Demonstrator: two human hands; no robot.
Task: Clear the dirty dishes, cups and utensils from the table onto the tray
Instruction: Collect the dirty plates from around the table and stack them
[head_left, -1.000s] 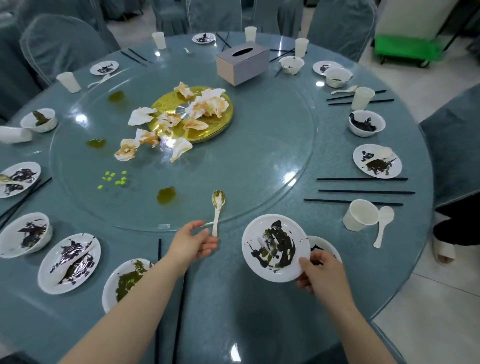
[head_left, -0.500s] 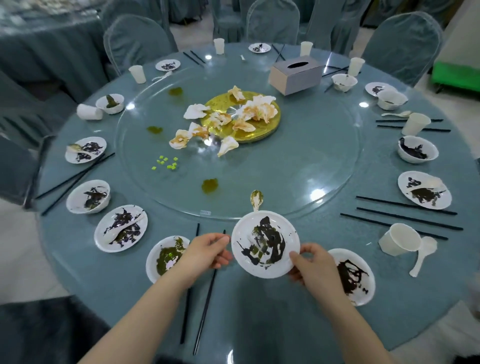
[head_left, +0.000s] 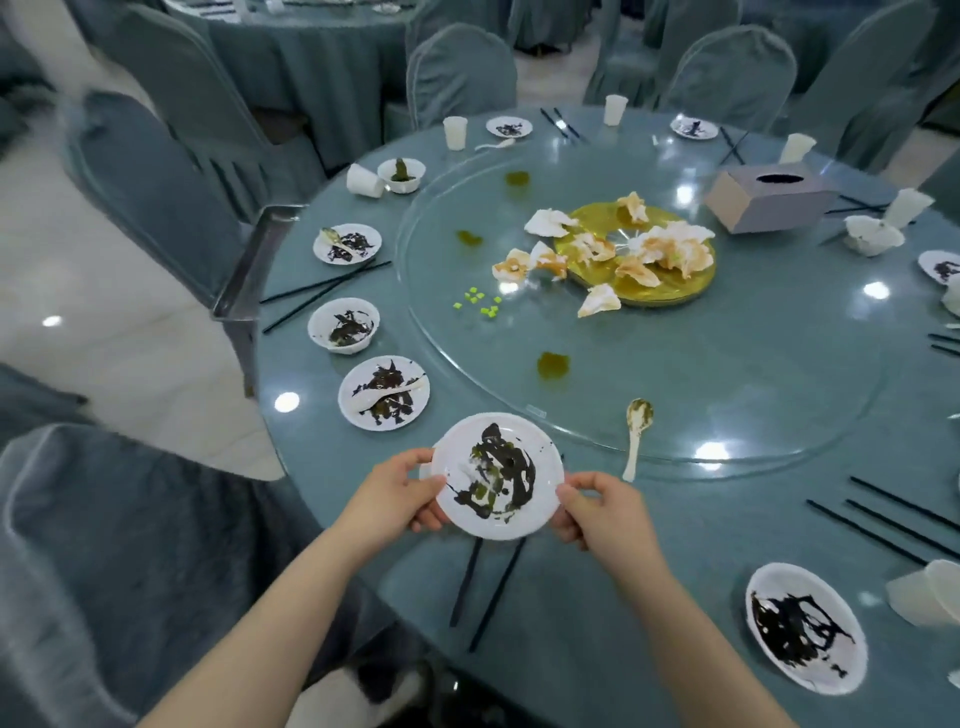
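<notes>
Both of my hands hold a white plate smeared with dark sauce, just above the near edge of the round table. My left hand grips its left rim and my right hand its right rim. A sliver of another white plate shows under its left edge. A dirty spoon lies to the right on the rim of the glass turntable. A metal tray rests on the chair at the left.
Black chopsticks lie below the held plate. A plate with a spoon and a bowl sit to the left, a dirty plate and a tipped cup to the right. A gold platter and a tissue box stand on the turntable.
The plate has moved left, over the plate with green sauce. My left hand has taken hold of its left rim. The view has turned left.
</notes>
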